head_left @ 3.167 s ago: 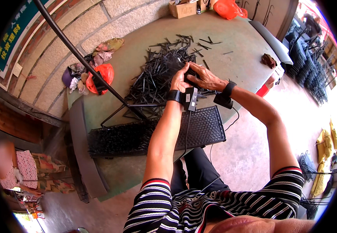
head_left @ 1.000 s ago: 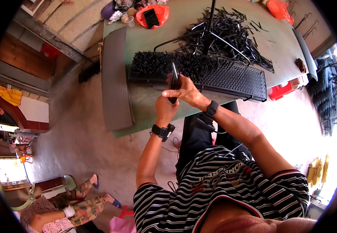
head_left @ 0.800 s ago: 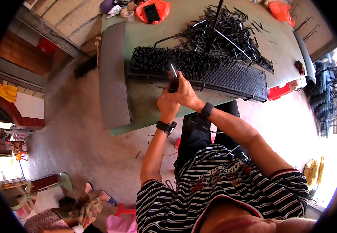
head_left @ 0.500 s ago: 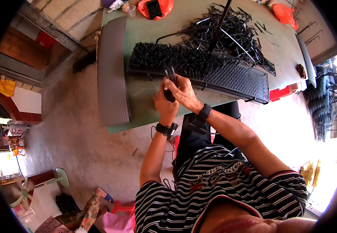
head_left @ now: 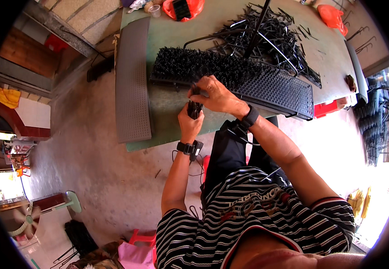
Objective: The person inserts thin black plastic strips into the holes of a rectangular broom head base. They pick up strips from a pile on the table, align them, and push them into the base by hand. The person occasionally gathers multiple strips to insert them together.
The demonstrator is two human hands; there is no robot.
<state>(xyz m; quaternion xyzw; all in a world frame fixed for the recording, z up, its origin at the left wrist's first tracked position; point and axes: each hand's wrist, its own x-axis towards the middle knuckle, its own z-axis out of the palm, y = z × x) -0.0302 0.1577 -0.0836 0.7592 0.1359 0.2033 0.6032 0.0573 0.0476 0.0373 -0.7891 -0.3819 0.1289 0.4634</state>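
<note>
My left hand (head_left: 189, 127) is closed round a bundle of thin black strips (head_left: 195, 110), which stands up out of the fist. Over the top of that bundle is my right hand (head_left: 220, 97), its fingers curled together at the strips' upper ends; what exactly they pinch is hidden. Both hands are at the front edge of a long black perforated tray (head_left: 277, 89). Short black pieces (head_left: 190, 62) stand densely in its left and middle part, while the holes at its right end show bare. Behind the tray lies a loose heap of black strips (head_left: 270, 42).
A grey ribbed mat (head_left: 132, 85) lies along the left of the green table (head_left: 167, 110). A dark metal stand (head_left: 253, 33) rises behind the tray. Red plastic bags (head_left: 331, 18), a clear cup (head_left: 155, 10) and a red stool (head_left: 143, 237) are around.
My right hand has shifted slightly up and right, over the bundle's top. The bundle in my left hand now shows more fully and more upright. The whole view has shifted a little.
</note>
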